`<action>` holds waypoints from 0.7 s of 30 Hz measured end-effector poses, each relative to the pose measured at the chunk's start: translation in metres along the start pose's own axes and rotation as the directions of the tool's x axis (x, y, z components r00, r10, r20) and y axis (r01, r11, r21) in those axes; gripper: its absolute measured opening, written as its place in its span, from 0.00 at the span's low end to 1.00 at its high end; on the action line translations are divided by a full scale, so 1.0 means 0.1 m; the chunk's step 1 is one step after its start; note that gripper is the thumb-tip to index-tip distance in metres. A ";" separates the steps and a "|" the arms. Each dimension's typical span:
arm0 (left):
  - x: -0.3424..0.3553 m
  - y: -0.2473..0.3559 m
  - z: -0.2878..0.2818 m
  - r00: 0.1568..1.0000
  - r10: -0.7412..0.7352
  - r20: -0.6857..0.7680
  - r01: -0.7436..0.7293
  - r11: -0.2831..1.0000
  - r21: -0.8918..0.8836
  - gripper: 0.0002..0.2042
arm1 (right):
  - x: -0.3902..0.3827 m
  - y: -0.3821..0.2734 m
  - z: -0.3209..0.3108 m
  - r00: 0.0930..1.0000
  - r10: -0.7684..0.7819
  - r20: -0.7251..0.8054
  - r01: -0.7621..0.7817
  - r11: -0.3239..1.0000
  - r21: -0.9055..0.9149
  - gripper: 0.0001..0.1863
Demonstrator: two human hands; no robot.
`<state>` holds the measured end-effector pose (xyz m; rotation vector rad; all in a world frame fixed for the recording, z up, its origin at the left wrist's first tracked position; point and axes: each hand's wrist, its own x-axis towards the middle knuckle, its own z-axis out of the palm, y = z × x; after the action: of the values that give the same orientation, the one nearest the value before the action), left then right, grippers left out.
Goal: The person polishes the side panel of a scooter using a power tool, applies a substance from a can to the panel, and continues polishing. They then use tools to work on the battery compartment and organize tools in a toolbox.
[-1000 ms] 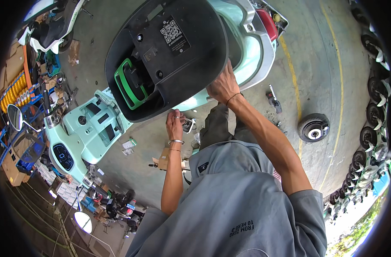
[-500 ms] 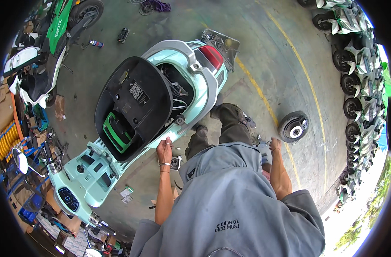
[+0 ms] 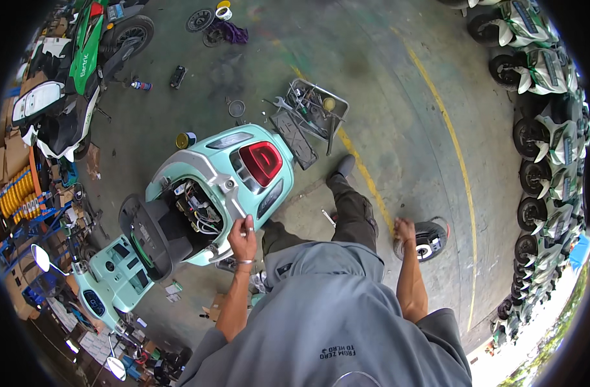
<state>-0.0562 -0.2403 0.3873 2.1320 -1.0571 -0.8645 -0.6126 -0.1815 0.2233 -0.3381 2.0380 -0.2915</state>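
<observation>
A mint-green scooter (image 3: pixel 201 145) with a red tail light (image 3: pixel 261 163) stands at my left. Its black seat (image 3: pixel 140 232) is tipped up, baring wiring (image 3: pixel 201 209) in the compartment below. My left hand (image 3: pixel 242 240), wearing a bracelet, is beside the scooter's rear side panel; its fingers are slightly bent and apart, and I see nothing in them. Whether it touches the panel I cannot tell. My right hand (image 3: pixel 405 230) hangs with curled fingers and nothing visible in it. In the view it overlaps the edge of a loose wheel (image 3: pixel 430 241) on the floor.
A metal tray (image 3: pixel 343 106) of tools is on the floor behind the scooter, with a dark flat panel (image 3: pixel 295 138) beside it. An open tin (image 3: pixel 186 140) stands nearby. Parked motorcycles (image 3: pixel 543 129) line the right; a green-and-white motorcycle (image 3: pixel 85 64) stands far left.
I have stepped along the scooter toward its rear, so the tail light and tool tray show more fully. My left hand has risen beside the rear panel. My right hand now overlaps the wheel.
</observation>
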 end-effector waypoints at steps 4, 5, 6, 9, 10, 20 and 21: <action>0.31 0.87 0.51 0.970 0.225 0.086 -0.235 0.963 0.135 0.15 | 0.15 -2.25 -0.74 0.910 -0.381 -0.165 0.408 0.896 0.177 0.24; 0.43 0.96 0.66 0.962 0.230 0.150 -0.251 0.959 0.135 0.15 | 0.15 -2.72 -0.98 0.895 -0.414 -0.168 0.442 0.876 0.195 0.25; 0.56 1.10 0.82 0.958 0.212 0.191 -0.235 0.966 0.106 0.15 | 0.14 -3.16 -1.20 0.879 -0.443 -0.175 0.473 0.855 0.213 0.26; 0.85 1.19 1.22 0.967 0.068 0.245 -0.092 0.992 0.087 0.14 | 0.06 -4.21 -1.38 0.824 -0.502 -0.263 0.557 0.802 0.214 0.25; 0.90 1.05 1.34 0.968 -0.027 0.249 0.005 0.996 0.088 0.15 | 0.03 -4.49 -1.35 0.812 -0.529 -0.248 0.578 0.787 0.214 0.25; 0.47 0.08 2.28 0.696 -0.709 0.118 0.667 0.698 0.260 0.18 | 2.16 -4.87 -0.81 0.924 -0.380 0.046 0.380 0.925 0.008 0.15; 0.61 0.21 2.38 0.631 -0.764 0.137 0.718 0.642 0.271 0.17 | 2.45 -4.73 -0.75 0.955 -0.295 0.037 0.291 0.953 0.087 0.10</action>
<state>-0.2178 -0.3552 0.2412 2.7306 -0.2920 -1.4811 -0.7358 -0.7049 0.2211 -0.5943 1.9193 -0.5414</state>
